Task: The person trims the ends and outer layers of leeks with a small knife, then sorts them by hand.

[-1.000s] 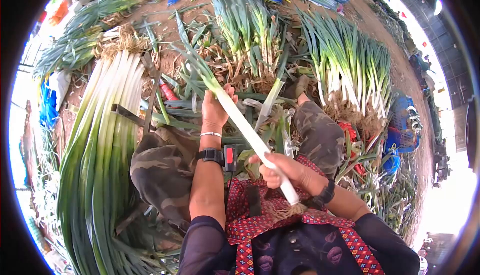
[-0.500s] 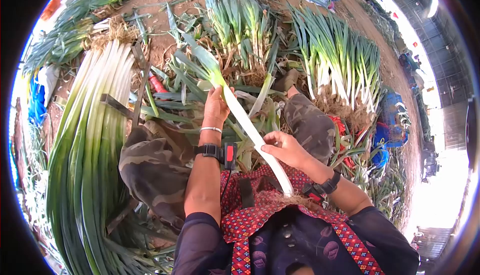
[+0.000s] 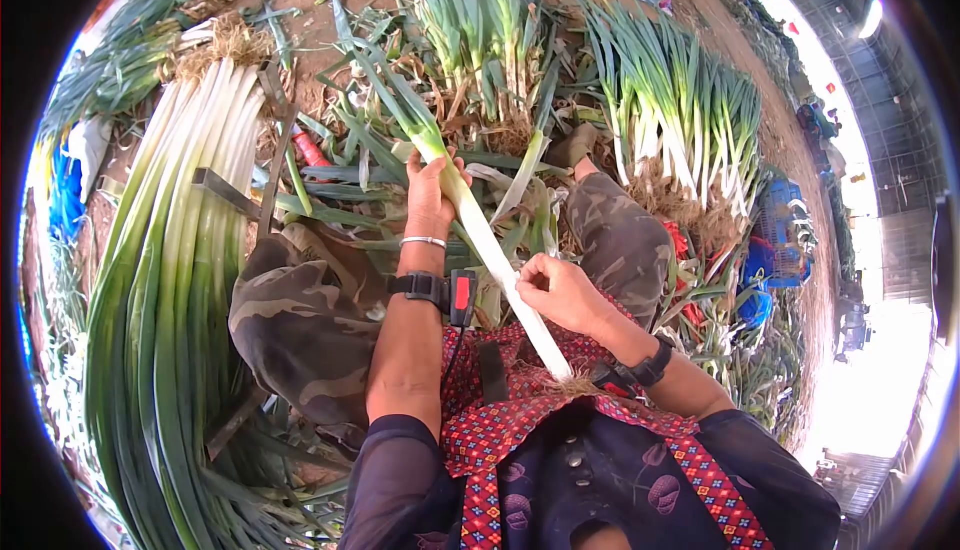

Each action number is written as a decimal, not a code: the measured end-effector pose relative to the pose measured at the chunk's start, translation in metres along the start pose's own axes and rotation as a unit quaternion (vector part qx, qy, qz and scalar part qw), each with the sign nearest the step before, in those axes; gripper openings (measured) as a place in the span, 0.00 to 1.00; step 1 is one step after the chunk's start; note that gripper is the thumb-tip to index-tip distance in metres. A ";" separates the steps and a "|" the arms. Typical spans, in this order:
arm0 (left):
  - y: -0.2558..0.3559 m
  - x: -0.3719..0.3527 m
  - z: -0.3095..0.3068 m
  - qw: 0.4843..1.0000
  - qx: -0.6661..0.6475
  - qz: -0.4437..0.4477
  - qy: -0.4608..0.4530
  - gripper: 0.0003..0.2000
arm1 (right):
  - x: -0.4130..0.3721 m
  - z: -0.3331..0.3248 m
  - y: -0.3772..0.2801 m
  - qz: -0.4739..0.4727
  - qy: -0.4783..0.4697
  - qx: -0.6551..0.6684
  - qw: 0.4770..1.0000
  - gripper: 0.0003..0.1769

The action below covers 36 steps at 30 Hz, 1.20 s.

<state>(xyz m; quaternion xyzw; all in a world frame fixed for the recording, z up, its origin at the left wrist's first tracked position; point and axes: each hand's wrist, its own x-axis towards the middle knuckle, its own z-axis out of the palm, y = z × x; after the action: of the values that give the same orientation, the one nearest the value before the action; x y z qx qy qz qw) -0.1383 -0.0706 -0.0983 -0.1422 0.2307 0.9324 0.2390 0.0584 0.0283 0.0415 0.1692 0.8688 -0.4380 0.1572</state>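
Over leaf-strewn ground (image 3: 305, 5), I hold one leek (image 3: 487, 245) slantwise, roots (image 3: 575, 383) at my apron (image 3: 505, 430), left hand (image 3: 432, 190) wrapped below its leaves (image 3: 400, 100) apparently for support, right hand (image 3: 565, 295) pinched narrow against its shaft (image 3: 540, 335), with open room between my knees (image 3: 295, 315) and a leek stack (image 3: 190, 200) bounding my left.

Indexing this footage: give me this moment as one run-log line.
left grip: holding leek below leaves | right grip: at mid-leek, contact unclear | roots: over apron | leek pile: by left knee
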 end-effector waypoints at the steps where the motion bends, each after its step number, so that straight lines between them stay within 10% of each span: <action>1: 0.001 0.000 0.000 1.000 -0.003 0.002 -0.001 0.27 | 0.000 -0.001 0.003 -0.010 0.014 0.002 1.000 0.17; 14: 0.004 0.002 0.002 0.999 0.003 0.051 0.007 0.26 | -0.007 -0.002 0.002 0.036 -0.007 -0.001 0.999 0.15; 24: 0.021 0.010 -0.010 0.988 -0.139 0.059 -0.035 0.18 | -0.063 -0.044 -0.014 0.051 -0.147 0.473 0.867 0.07; 30: 0.036 0.013 -0.023 0.930 -0.316 -0.016 -0.185 0.19 | -0.120 -0.094 -0.002 0.123 -0.248 0.326 0.904 0.08; 36: 0.033 0.007 -0.005 0.919 -0.360 0.002 -0.162 0.18 | -0.075 -0.080 -0.031 -0.068 -0.012 -0.074 0.995 0.15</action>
<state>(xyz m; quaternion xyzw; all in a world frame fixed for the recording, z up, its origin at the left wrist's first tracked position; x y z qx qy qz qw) -0.1604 -0.0967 -0.0932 -0.0649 -0.1617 0.9634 0.2038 0.1024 0.0647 0.1407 0.0925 0.9062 -0.3844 0.1497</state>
